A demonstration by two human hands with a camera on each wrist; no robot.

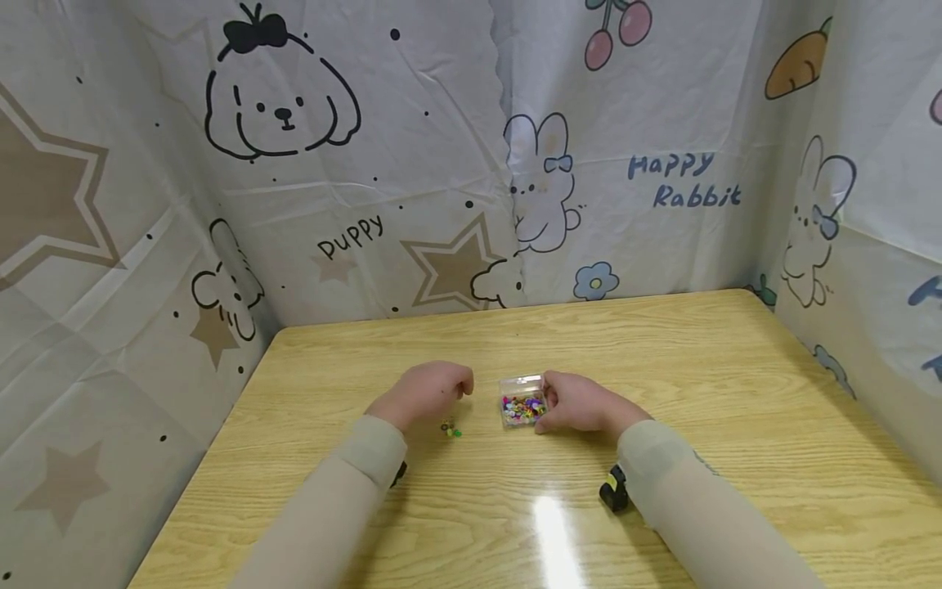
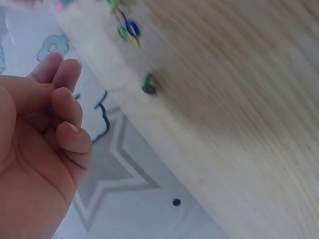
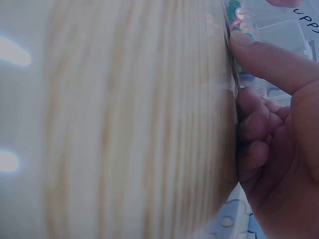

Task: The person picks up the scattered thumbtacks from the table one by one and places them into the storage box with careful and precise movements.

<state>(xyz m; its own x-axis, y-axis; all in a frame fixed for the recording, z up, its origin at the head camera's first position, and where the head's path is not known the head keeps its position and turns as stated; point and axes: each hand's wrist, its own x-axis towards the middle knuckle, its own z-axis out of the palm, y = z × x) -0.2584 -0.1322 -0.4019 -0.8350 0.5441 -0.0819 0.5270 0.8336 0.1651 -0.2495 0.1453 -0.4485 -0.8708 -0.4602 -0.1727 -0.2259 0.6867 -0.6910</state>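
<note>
A small clear plastic box (image 1: pixel 524 411) of mixed coloured beads stands on the table with its transparent lid (image 1: pixel 521 382) raised at the back. My right hand (image 1: pixel 581 402) grips its right side, thumb at the near corner and fingers further back. In the right wrist view the thumb (image 3: pixel 269 62) lies against the box wall. My left hand (image 1: pixel 432 389) hovers left of the box with bent fingers. Whether its fingertips hold anything is hidden. Below it several small green, yellow and dark beads (image 1: pixel 450 429) lie loose on the wood; the left wrist view shows a green-and-dark bead (image 2: pixel 149 84) apart from others.
The wooden table (image 1: pixel 353 540) ends at a printed cloth (image 1: pixel 434 147) hanging behind it and along both sides. A black wrist device (image 1: pixel 614 489) shows beneath the right sleeve. Glare lies on the near part of the tabletop.
</note>
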